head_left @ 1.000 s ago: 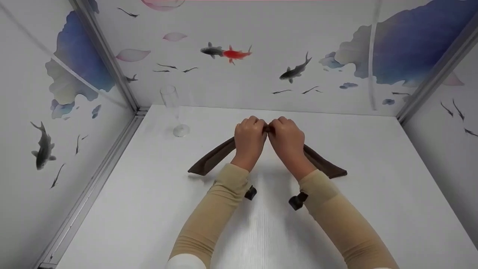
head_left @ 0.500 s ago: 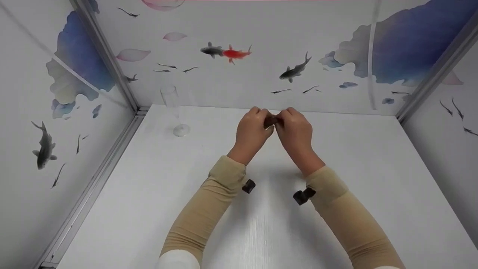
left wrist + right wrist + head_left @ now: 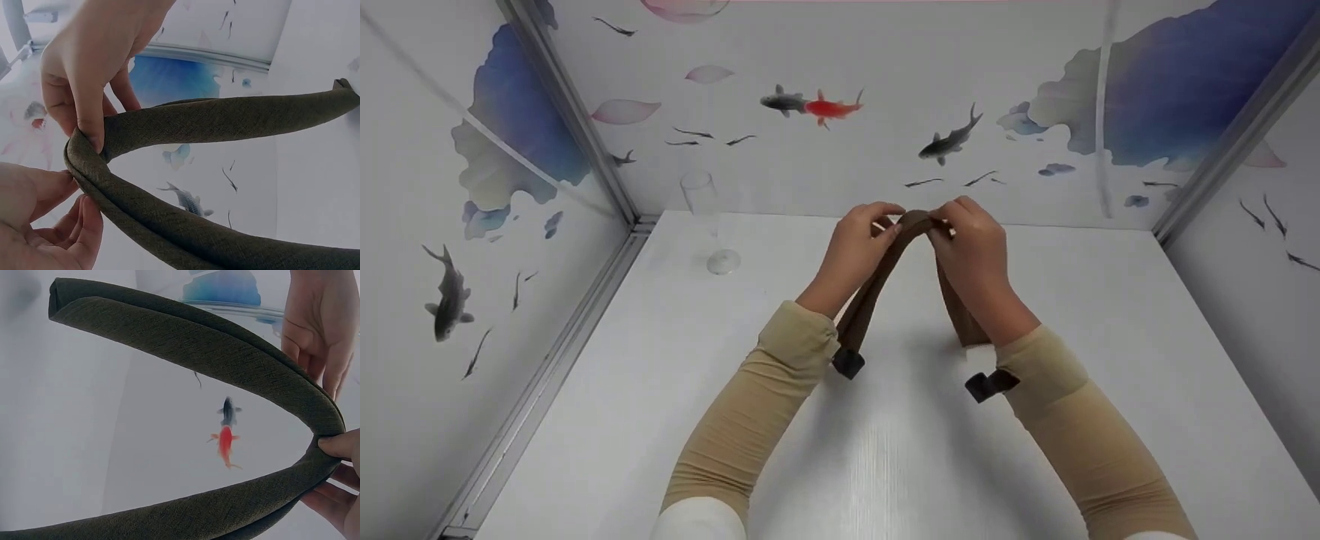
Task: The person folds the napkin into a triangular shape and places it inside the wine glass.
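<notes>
A brown cloth folded into a long strip (image 3: 877, 289) bends at its middle into an upside-down V, its two ends hanging towards me. In the head view my left hand (image 3: 856, 244) holds it just left of the bend, thumb and fingertips at its edge. My right hand (image 3: 973, 244) pinches the cloth right of the bend. The left wrist view shows the right thumb (image 3: 90, 126) pressed on the fold and the left fingertips (image 3: 70, 180) close below. Layered edges run along the strip (image 3: 185, 337) in the right wrist view.
A clear champagne flute (image 3: 723, 262) stands at the back left of the white table (image 3: 585, 420). White panels printed with fish and blue leaves enclose the back (image 3: 840, 165) and sides. Small black cameras (image 3: 849, 363) sit on both wrists.
The strip's ends, spread out to both sides a second ago, now hang inward, with the strip bent at its middle. Both hands have moved farther away and slightly apart, baring the bend.
</notes>
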`<action>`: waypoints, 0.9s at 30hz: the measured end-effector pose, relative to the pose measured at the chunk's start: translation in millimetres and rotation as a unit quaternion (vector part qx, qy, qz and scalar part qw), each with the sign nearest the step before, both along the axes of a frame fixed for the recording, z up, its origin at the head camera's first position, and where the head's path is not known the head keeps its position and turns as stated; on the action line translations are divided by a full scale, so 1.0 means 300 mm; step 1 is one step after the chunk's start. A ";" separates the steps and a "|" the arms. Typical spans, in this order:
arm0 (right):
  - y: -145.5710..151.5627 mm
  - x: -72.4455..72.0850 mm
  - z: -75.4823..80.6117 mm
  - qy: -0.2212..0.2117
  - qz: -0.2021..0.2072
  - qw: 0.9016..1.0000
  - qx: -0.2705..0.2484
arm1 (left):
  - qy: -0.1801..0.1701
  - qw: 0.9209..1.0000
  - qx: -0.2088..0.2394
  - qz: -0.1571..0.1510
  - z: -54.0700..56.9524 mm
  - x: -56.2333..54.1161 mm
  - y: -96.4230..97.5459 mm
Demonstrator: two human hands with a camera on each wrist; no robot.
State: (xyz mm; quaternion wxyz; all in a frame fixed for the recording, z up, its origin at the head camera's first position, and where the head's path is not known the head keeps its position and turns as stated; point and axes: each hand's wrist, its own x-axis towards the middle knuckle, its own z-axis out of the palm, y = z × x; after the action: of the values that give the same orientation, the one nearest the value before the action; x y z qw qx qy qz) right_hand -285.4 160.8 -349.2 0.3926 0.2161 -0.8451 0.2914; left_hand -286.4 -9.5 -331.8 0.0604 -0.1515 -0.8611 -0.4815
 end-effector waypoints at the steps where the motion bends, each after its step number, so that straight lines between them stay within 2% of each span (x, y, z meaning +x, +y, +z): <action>1: 0.004 0.006 0.009 -0.003 0.003 1.000 -0.005 | -0.010 1.000 0.008 -0.009 0.005 0.001 -0.002; 4: 0.016 0.020 0.031 -0.013 0.015 1.000 -0.022 | -0.048 0.997 0.038 -0.044 0.015 0.001 -0.007; 8: 0.030 0.035 0.055 -0.018 0.032 0.999 -0.039 | -0.088 0.988 0.083 -0.092 0.021 -0.002 -0.013; 13: 0.041 0.055 0.082 -0.011 0.063 0.997 -0.052 | -0.086 0.985 0.097 -0.117 0.027 0.006 -0.027; 16: 0.047 0.063 0.093 0.001 0.088 0.994 -0.059 | -0.084 0.979 0.111 -0.146 0.028 0.014 -0.038; 19: 0.049 0.071 0.103 0.007 0.107 0.992 -0.068 | -0.083 0.968 0.133 -0.196 0.025 0.018 -0.049; 22: 0.044 0.081 0.110 0.008 0.115 0.990 -0.081 | -0.081 0.951 0.164 -0.248 0.015 0.014 -0.056; 27: 0.028 0.096 0.114 0.012 0.118 0.988 -0.097 | -0.082 0.929 0.205 -0.297 -0.002 0.011 -0.060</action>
State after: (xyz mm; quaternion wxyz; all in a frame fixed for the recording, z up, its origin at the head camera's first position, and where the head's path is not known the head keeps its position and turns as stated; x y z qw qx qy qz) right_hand -256.5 169.1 -314.9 0.3852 0.2787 -0.7766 0.4134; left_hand -283.2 -27.3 -332.4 -0.1262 -0.3449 -0.6610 -0.6544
